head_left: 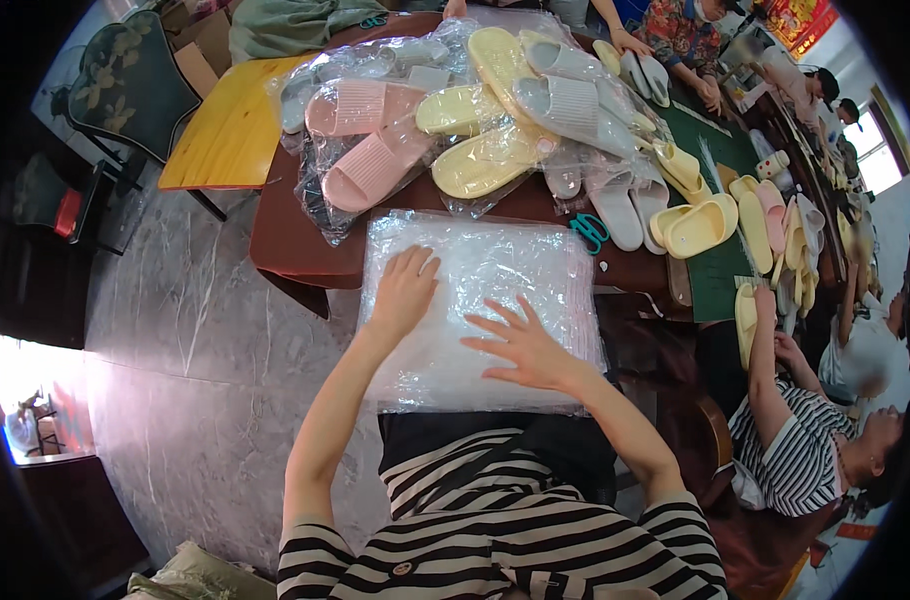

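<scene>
Striped shirt [425, 560]; left hand [405, 292] palm-down, right hand [527, 350] splayed over plastic [440, 375]

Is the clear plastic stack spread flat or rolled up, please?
Spread flat: the clear plastic stack shows a broad, squarish top with visible corners.

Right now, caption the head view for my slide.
Left hand and right hand over stacked clear plastic, slippers piled on the table beyond.

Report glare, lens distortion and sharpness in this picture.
Head view: glints speckle the stack of clear plastic bags; head view: the opening at lower left and the window at upper right wash out toward white; head view: fisheye bending tilts the people near the right rim, with black corners; head view: the left hand and right hand look reasonably sharp.
</scene>
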A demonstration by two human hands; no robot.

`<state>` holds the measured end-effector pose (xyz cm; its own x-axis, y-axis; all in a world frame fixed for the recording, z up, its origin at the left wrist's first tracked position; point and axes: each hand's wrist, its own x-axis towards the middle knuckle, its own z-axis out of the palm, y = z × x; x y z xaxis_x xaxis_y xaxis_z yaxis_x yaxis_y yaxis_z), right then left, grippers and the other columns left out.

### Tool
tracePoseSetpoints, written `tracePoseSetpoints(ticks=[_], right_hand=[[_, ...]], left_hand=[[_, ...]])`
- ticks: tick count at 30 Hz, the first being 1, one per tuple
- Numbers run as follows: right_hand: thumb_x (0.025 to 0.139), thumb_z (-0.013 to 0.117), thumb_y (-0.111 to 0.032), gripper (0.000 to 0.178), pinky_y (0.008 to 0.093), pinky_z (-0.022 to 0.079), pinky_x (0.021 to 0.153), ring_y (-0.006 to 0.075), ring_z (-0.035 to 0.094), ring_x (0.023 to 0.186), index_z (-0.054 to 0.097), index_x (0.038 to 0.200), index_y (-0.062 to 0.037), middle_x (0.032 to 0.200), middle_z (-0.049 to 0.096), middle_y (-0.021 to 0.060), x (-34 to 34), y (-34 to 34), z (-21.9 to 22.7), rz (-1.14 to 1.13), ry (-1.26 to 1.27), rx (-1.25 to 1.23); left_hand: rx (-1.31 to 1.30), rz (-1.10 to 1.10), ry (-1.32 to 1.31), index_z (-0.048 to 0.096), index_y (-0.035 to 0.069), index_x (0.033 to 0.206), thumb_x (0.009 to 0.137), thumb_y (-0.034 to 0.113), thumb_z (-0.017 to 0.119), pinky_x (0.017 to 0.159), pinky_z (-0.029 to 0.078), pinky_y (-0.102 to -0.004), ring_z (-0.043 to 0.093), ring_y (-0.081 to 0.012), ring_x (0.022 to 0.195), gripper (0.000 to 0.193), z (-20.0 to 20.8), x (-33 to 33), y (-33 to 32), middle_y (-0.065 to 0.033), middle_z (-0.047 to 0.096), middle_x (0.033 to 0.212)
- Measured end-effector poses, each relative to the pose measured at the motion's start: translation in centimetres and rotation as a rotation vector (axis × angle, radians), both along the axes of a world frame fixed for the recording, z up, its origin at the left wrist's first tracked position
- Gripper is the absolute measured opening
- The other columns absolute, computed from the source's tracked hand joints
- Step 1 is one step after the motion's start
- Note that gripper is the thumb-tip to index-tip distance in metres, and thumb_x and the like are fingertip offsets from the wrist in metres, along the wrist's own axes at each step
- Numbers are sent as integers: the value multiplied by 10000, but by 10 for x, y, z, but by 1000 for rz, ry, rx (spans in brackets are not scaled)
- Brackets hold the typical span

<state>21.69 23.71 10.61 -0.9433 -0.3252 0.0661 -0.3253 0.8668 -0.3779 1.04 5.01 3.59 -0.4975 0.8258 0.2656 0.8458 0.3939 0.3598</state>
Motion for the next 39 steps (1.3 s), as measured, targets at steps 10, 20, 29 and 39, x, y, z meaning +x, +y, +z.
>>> tracePoseSetpoints(ticks=[10, 20, 29, 39], right_hand=[[931, 477, -593, 638, 743, 123, 1098, 386, 214, 1468, 348, 1505, -345, 1590, 289, 34, 41, -13, -49, 91, -246, 159], [929, 538, -538, 611, 733, 253, 1047, 399, 282, 1434, 413, 1471, -286, 1558, 321, 109, 21, -5, -48, 36, -243, 130], [937, 570, -442, 553, 750, 202, 1060, 393, 234, 1454, 468, 1443, -242, 1563, 321, 88, -66, 31, -86, -305, 148, 179], [936, 505, -561, 693, 741, 83, 1096, 372, 177, 1480, 280, 1541, -308, 1619, 216, 43, -77, 66, -109, -503, 18, 204]], left_hand=[[-295, 94, 348, 385, 281, 1494, 932, 518, 535, 1177, 146, -578, 222, -321, 1468, 628, -32, -78, 4, -58, 255, 1598], [-317, 210, 43, 468, 130, 1430, 786, 417, 731, 1139, 143, -656, 199, -443, 1445, 752, 11, 22, 3, -164, 272, 1567], [-269, 240, 30, 313, 210, 1537, 675, 632, 742, 1140, -26, -674, -14, -422, 1497, 1051, -6, 27, -13, -182, 70, 1630], [-157, 290, -9, 250, 165, 1556, 848, 568, 629, 1137, 53, -682, 17, -413, 1498, 898, -43, 15, -22, -161, 68, 1636]])
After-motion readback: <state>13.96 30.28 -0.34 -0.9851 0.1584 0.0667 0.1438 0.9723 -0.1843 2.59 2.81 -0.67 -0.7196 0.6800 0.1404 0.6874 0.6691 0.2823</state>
